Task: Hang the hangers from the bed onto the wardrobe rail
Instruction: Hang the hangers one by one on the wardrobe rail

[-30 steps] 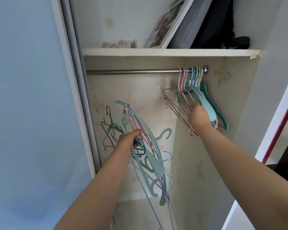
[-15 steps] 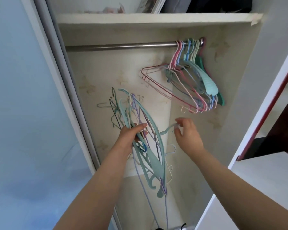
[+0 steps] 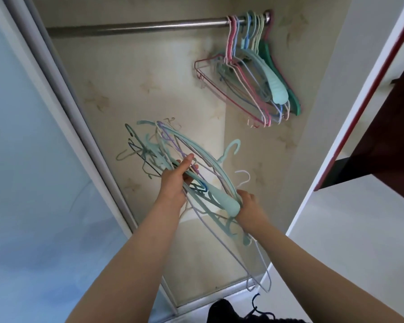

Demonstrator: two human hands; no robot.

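Observation:
My left hand (image 3: 176,180) grips a tangled bundle of hangers (image 3: 191,169), teal, lilac and wire ones, held in front of the open wardrobe. My right hand (image 3: 248,205) holds the lower end of a thick teal hanger (image 3: 222,200) in that bundle; its fingers are partly hidden behind it. The metal wardrobe rail (image 3: 135,27) runs across the top. Several hangers (image 3: 254,73) in pink, blue, cream and green hang bunched at the rail's right end.
The sliding door (image 3: 28,159) stands at the left, its frame (image 3: 84,127) beside the bundle. The wardrobe's right side panel (image 3: 331,101) and a dark red-edged door (image 3: 383,94) lie to the right. A dark item (image 3: 233,312) lies on the floor below.
My right hand left the hung hangers at the rail, dropped down and took hold of the teal hanger in the bundle. The view tilted downward, so the shelf is out of sight.

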